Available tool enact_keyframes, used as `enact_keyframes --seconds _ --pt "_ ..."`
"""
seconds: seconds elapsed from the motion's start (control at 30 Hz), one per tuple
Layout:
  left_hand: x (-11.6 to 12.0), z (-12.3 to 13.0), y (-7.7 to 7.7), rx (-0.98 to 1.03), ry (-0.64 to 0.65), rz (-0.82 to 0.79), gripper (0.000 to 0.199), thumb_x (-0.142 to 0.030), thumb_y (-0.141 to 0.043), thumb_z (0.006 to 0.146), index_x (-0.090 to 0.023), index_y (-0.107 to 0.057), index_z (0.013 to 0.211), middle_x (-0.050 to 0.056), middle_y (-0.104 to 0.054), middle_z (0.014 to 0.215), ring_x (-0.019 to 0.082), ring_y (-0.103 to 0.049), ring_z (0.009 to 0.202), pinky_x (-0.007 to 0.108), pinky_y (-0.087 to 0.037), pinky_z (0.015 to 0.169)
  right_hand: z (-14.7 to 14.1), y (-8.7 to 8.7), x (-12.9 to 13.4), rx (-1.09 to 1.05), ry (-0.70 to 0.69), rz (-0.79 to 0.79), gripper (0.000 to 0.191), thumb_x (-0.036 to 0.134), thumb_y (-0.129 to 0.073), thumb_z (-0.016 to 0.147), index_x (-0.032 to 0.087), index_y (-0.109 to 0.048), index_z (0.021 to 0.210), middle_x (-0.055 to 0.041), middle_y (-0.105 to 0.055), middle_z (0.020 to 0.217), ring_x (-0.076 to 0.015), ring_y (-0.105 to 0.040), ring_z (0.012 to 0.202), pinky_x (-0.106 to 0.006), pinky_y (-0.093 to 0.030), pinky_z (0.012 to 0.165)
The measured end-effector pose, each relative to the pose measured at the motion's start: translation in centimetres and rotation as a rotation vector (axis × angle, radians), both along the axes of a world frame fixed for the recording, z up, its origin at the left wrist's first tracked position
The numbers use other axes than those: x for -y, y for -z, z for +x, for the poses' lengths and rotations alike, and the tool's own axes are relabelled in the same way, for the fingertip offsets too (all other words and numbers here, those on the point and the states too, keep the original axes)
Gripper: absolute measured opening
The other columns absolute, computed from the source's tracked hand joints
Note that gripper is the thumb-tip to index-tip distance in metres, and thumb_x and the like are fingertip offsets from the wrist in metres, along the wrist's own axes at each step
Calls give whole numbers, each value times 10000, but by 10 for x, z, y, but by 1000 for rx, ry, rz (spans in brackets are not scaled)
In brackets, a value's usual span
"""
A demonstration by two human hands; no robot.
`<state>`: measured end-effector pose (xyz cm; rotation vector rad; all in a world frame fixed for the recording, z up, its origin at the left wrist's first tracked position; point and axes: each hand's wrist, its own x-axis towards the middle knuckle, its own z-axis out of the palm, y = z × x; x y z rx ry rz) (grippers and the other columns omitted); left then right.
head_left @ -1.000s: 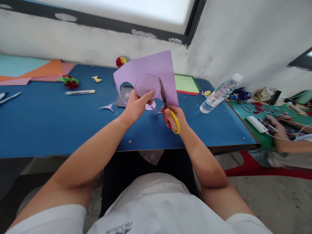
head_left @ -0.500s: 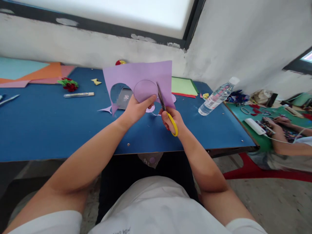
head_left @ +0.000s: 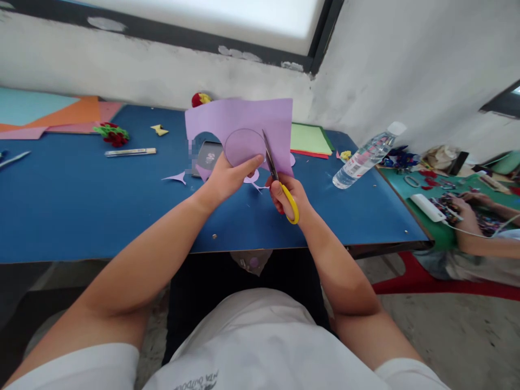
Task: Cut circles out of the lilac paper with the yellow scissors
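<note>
A purple sheet [head_left: 244,114] with a rounded cut-out at its lower left is raised above the blue table. My left hand [head_left: 230,176] pinches it at the bottom of a drawn circle, thumb in front. My right hand [head_left: 286,195] is closed around scissors [head_left: 289,201] with a yellow handle. Their dark blades point up and lie against the sheet along the circle's right edge. Below the sheet hangs or lies a thin purple strip [head_left: 259,187]; which of the two I cannot tell. Behind my left hand, a dark phone-like object [head_left: 208,157] is partly hidden.
On the blue table [head_left: 101,216] are a purple scrap [head_left: 176,177], a pen [head_left: 130,153], a red-green craft piece [head_left: 111,134] and green sheets [head_left: 311,140]. A water bottle [head_left: 359,162] stands at the right. Beyond it, another person's hands [head_left: 465,208] work at a green table.
The purple sheet's left side has swung inward and its lower-left part has curled, showing more of the dark object. The view has shifted slightly. Both hands keep their hold.
</note>
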<state>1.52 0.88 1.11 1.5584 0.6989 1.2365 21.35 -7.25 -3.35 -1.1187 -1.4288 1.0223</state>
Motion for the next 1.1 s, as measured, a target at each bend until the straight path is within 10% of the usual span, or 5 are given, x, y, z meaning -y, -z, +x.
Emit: enact_keyframes --seconds 1.1 --pt "-6 7 4 139 -20 -77 397 -361 -1022 879 -247 -683 706 -25 -538 628 139 -508 605 325 -469 614 1 -5 2 46 63 4 928 1178 -830 811 276 -685 973 61 -534 605 -152 -521 467 -317 -426 449"
